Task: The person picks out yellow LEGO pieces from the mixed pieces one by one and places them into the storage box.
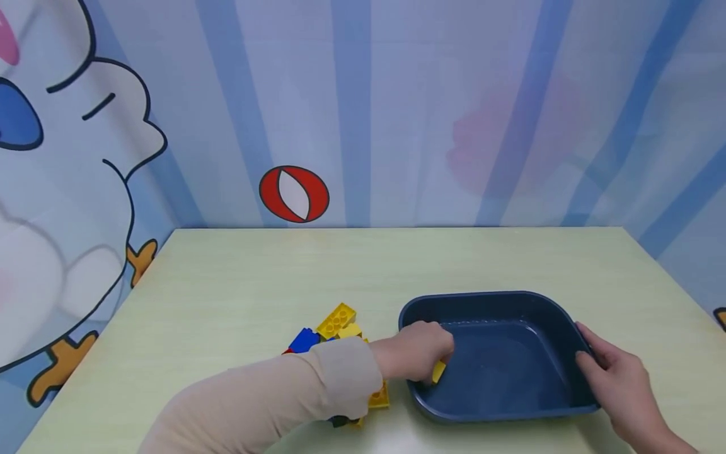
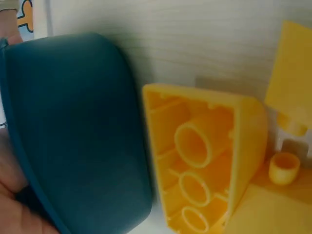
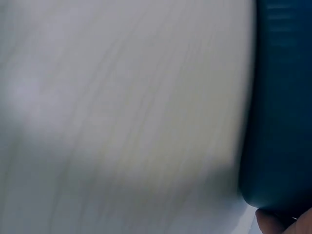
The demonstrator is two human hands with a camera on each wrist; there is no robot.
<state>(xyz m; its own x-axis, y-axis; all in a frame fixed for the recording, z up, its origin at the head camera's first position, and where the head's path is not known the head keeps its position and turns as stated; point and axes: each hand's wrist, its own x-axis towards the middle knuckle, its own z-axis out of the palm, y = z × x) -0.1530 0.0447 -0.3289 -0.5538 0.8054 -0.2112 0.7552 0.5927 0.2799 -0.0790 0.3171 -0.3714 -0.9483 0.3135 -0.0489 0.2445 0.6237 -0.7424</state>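
Observation:
My left hand [image 1: 416, 350] reaches over the left end of a dark blue plastic basin [image 1: 505, 359]. Its curled fingers hold a yellow toy brick [image 1: 438, 371] just inside the rim; most of that brick is hidden. At the basin's right end, my right hand [image 1: 621, 384] grips the rim, thumb on the inner side. In the left wrist view, the left hand [image 2: 14, 195] shows at the edge beyond the basin's outer wall [image 2: 78, 131]. The right wrist view catches only fingertips of the right hand [image 3: 287, 224] below the basin wall [image 3: 282, 122].
Left of the basin lies a pile of toy bricks, partly covered by the left sleeve [image 1: 346, 372]. Among them are a yellow brick [image 1: 336, 320] and a blue brick [image 1: 304, 340]. A hollow-side yellow brick [image 2: 195, 156] sits close beside the basin. A patterned cloth [image 1: 397, 113] hangs behind the table [image 1: 255, 271].

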